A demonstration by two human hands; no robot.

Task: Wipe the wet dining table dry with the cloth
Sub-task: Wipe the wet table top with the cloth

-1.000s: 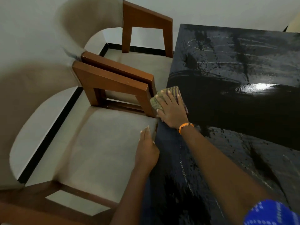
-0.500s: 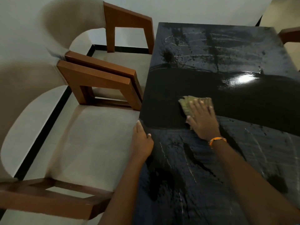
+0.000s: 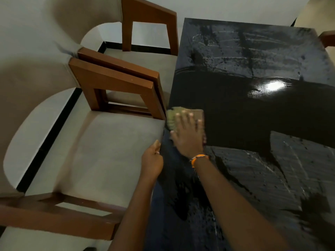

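Under the right hand: greenish cloth (folded).

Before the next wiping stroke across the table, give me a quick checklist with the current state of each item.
1. Right hand flat on the cloth, fingers spread: ok.
2. Cloth lying on the dining table, at its left edge: ok.
3. Left hand steadying the table's edge: ok.
4. Stroke path to the right free of objects: ok.
5. Table dry: not ok; droplets and streaks show on the far and near parts.
6. Cloth clear of the wooden chair arm: cannot tell, they look very close.
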